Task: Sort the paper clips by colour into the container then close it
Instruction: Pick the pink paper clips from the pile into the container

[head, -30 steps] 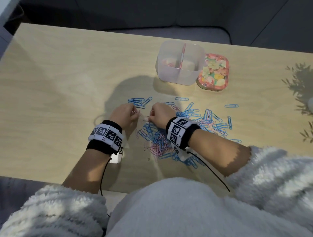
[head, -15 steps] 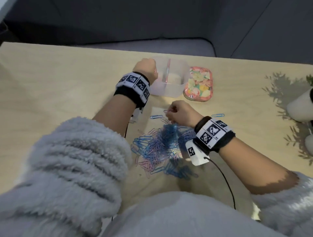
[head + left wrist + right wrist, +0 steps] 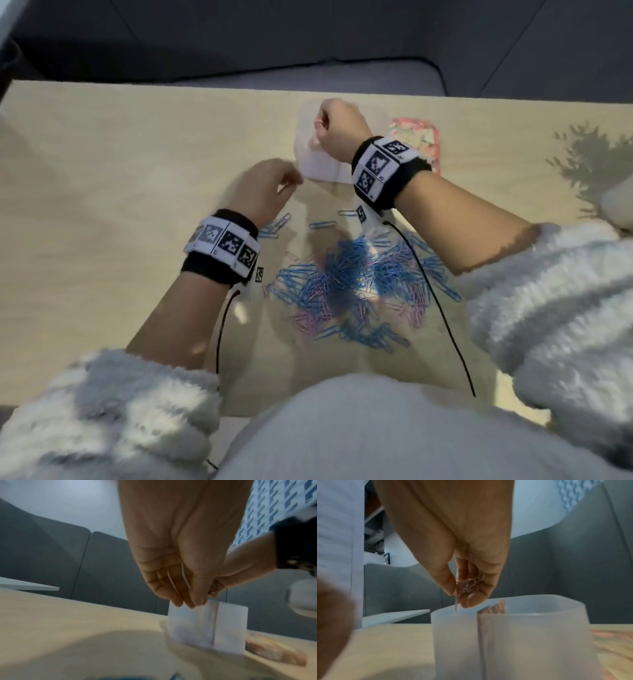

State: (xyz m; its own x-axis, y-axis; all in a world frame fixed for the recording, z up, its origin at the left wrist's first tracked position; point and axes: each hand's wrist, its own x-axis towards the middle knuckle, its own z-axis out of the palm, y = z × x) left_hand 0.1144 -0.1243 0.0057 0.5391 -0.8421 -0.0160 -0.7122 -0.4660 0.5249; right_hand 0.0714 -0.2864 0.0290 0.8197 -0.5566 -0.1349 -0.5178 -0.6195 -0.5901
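**Hands trade places over the container: pink clips about to drop**

Nearest the person, the mixed heap of paper clips [image 3: 356, 284], blue and pink, lies on the bench [image 3: 102, 192], with most of the sorting judged still to be done. Half a second ago the left hand was at the container and the right hand was at the heap; now the roles are reversed. The left hand [image 3: 263, 186] has drawn back toward the heap and hangs above the bench, fingers loosely curled and holding nothing that can be seen. Beyond it, the right hand [image 3: 464, 574] has lifted to the container [image 3: 513, 635] and pinches a small bunch of pink clips [image 3: 468, 584] between thumb and fingers. The bunch hangs just above the rim, over the left compartment beside the divider [image 3: 479, 642], not yet released. Farthest back, the patterned lid [image 3: 416, 137] lies on the bench just beside the container, so closing remains undone.
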